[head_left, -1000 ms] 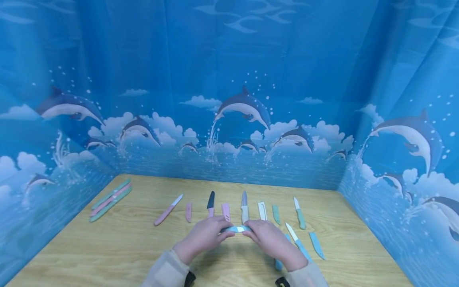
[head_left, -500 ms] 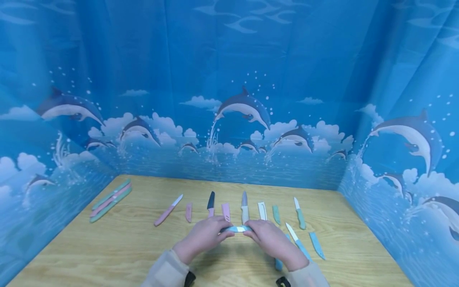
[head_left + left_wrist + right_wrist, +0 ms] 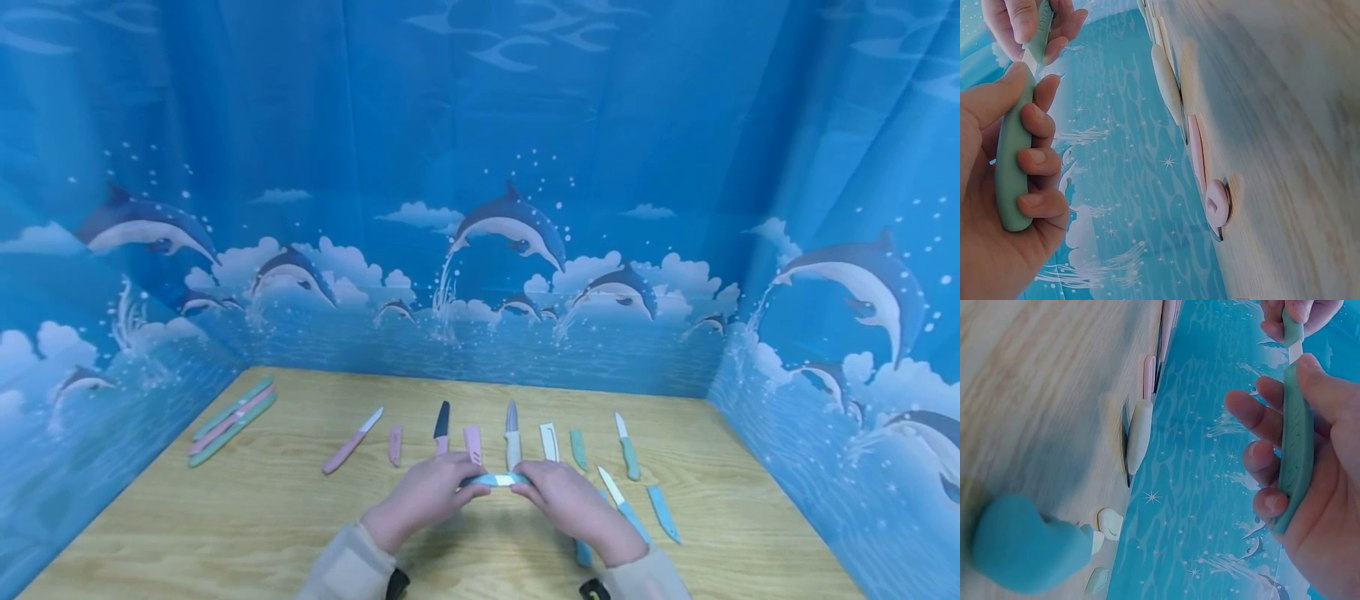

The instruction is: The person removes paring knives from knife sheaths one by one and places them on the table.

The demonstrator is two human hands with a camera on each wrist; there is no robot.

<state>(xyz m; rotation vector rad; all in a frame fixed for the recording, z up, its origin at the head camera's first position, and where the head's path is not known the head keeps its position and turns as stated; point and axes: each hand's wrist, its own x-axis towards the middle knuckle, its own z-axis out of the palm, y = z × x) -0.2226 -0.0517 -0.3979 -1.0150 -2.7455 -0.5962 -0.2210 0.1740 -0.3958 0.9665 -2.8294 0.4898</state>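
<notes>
Pale blue-green knife above the table, a strip of blade bare: left hand curled round its handle at nine o'clock, right hand round its sheath at three. Sheathing or drawing, I can't tell; either seems to need a straight slide.

Five bare knives lie on the surface: two pink, one white, one green, one blue. Five loose covers lie there too: two pink, one white, one green, one blue. Three covered knives make one bunch. There is one held knife with one cover. One blue thing is mostly hidden.
</notes>
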